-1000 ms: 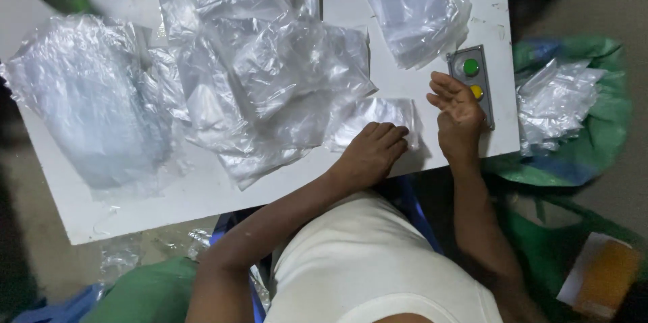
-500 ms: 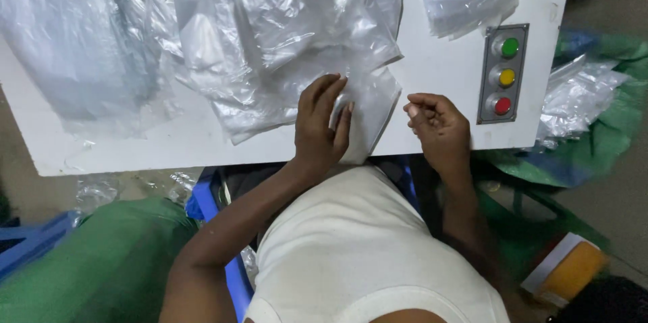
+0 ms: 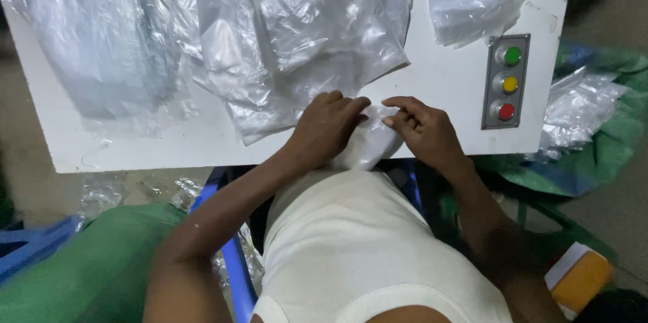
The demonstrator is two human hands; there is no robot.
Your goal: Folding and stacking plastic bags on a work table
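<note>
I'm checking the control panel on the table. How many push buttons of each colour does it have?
Green button: 1
Yellow button: 1
Red button: 1
Total: 3, stacked in one column on the grey control panel, to the right of the right hand.

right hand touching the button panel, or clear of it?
Apart. The head view shows bare white table between the right hand and the button panel; its fingers rest on the small clear bag.
</note>
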